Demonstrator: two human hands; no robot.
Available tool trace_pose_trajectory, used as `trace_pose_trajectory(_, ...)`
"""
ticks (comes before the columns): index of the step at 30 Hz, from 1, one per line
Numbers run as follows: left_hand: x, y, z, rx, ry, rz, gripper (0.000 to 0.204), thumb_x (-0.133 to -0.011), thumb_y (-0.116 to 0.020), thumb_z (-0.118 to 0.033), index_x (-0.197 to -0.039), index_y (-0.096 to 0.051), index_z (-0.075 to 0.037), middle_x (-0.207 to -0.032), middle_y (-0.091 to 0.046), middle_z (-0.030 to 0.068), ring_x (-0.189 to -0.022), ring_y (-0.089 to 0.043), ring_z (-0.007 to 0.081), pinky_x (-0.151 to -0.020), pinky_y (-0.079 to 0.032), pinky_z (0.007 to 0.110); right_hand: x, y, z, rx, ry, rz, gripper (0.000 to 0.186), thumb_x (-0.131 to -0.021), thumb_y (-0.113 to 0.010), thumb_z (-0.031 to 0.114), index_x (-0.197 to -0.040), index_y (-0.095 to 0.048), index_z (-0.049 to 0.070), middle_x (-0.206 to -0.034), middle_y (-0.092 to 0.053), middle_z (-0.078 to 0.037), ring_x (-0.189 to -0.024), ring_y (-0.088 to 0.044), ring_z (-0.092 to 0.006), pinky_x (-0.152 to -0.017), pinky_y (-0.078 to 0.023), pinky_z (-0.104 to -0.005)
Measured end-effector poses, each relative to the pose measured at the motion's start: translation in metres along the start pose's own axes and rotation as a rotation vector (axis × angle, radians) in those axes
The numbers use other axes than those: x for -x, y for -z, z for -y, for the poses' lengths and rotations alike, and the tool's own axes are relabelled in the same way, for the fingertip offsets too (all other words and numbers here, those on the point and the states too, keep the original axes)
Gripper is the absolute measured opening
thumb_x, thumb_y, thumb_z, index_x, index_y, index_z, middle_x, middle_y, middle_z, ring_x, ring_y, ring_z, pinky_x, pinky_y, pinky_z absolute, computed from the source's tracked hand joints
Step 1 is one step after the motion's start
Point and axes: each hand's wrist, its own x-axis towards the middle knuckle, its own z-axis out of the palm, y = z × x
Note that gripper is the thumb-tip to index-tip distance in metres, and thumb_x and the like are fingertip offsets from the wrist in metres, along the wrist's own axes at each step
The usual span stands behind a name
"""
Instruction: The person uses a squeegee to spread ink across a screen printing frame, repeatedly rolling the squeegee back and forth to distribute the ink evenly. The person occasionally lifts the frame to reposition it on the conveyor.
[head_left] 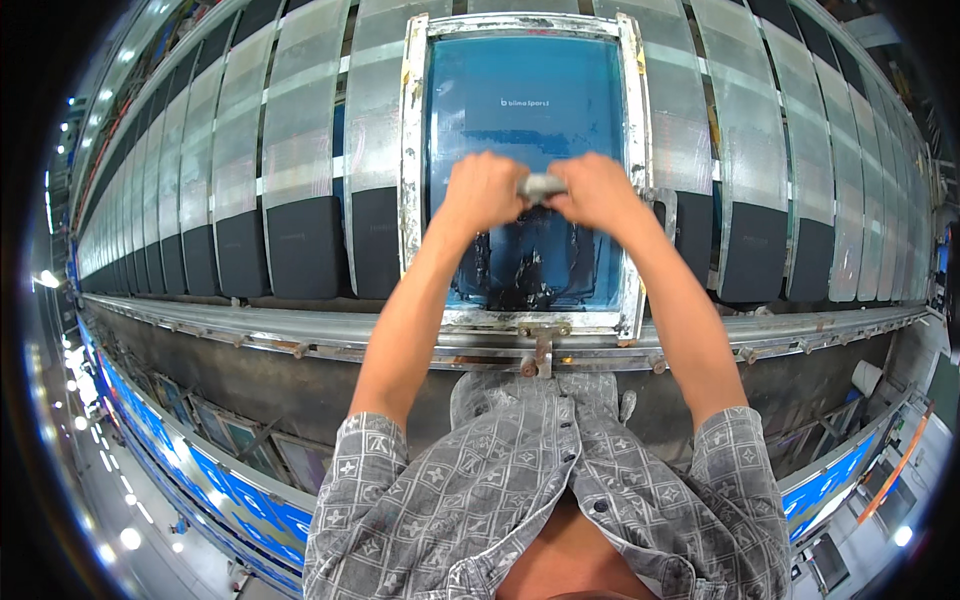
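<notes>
Both fists close around the pale grey handle of a squeegee [542,187], my left hand [485,190] on one end and my right hand [597,188] on the other. Its blade is hidden beneath the hands. Under it lies a screen-printing frame [412,150] with white, ink-stained edges and a blue mesh [530,65]. Small pale lettering shows in the mesh's upper part. Glossy black ink [528,275] is smeared over the near part of the mesh, below my hands.
Long printing pallets [305,110] run side by side left and right, many with dark fabric pieces [303,245] at their near ends. A metal rail [250,325] crosses before me, with a bracket [543,350] at the frame's near edge. Blue-and-white panels [250,510] stand low behind.
</notes>
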Motion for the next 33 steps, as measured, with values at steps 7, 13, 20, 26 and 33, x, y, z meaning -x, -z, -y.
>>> trace_pose_trajectory(7, 0.105, -0.023, -0.041, 0.124, -0.080, 0.077, 0.013, -0.069, -0.082, -0.016, -0.079, -0.075, -0.012, -0.081, -0.073, 0.0104, -0.077, -0.073, 0.0338, -0.070, -0.058, 0.047, 0.100, -0.043, 0.037, -0.047, 0.080, 0.095, 0.025, -0.075, -0.084, 0.025, -0.089, -0.068, 0.011, -0.079, -0.070, -0.011, -0.081, -0.069, -0.0327, -0.076, -0.052, -0.0455)
trace_pose_trajectory(13, 0.002, 0.010, -0.006, -0.021, -0.074, -0.021, 0.024, -0.071, -0.087, -0.030, -0.082, -0.075, -0.012, -0.077, -0.072, 0.0144, -0.076, -0.071, 0.0379, -0.070, -0.056, 0.050, 0.010, -0.001, -0.007, 0.004, 0.062, -0.059, 0.021, -0.079, -0.082, 0.028, -0.089, -0.072, 0.012, -0.080, -0.072, -0.015, -0.081, -0.070, -0.0390, -0.071, -0.056, -0.0510)
trace_pose_trajectory(20, -0.031, 0.014, 0.007, 0.033, -0.021, -0.001, 0.026, -0.069, -0.086, -0.027, -0.093, -0.081, -0.018, -0.082, -0.075, 0.0158, -0.081, -0.074, 0.0376, -0.076, -0.059, 0.049, -0.025, 0.016, -0.012, -0.038, -0.077, 0.048, 0.024, -0.078, -0.082, 0.027, -0.096, -0.076, 0.012, -0.088, -0.075, -0.016, -0.087, -0.072, -0.0404, -0.078, -0.058, -0.0512)
trace_pose_trajectory(26, 0.045, -0.010, -0.019, 0.042, -0.047, 0.022, 0.013, -0.073, -0.083, -0.021, -0.078, -0.075, -0.013, -0.078, -0.074, 0.0135, -0.076, -0.074, 0.0358, -0.069, -0.059, 0.049, 0.047, -0.028, 0.015, -0.037, 0.029, -0.040, 0.023, -0.074, -0.085, 0.026, -0.087, -0.071, 0.013, -0.079, -0.072, -0.013, -0.080, -0.071, -0.0365, -0.074, -0.057, -0.0497)
trace_pose_trajectory(33, 0.095, -0.010, -0.034, 0.073, -0.086, 0.099, 0.017, -0.072, -0.085, -0.022, -0.080, -0.074, -0.012, -0.081, -0.073, 0.0103, -0.079, -0.073, 0.0334, -0.071, -0.058, 0.047, 0.110, -0.008, 0.034, -0.409, -0.119, -0.041, 0.044, -0.088, -0.078, 0.039, -0.121, -0.072, 0.011, -0.106, -0.073, -0.016, -0.101, -0.067, -0.0352, -0.092, -0.052, -0.0464)
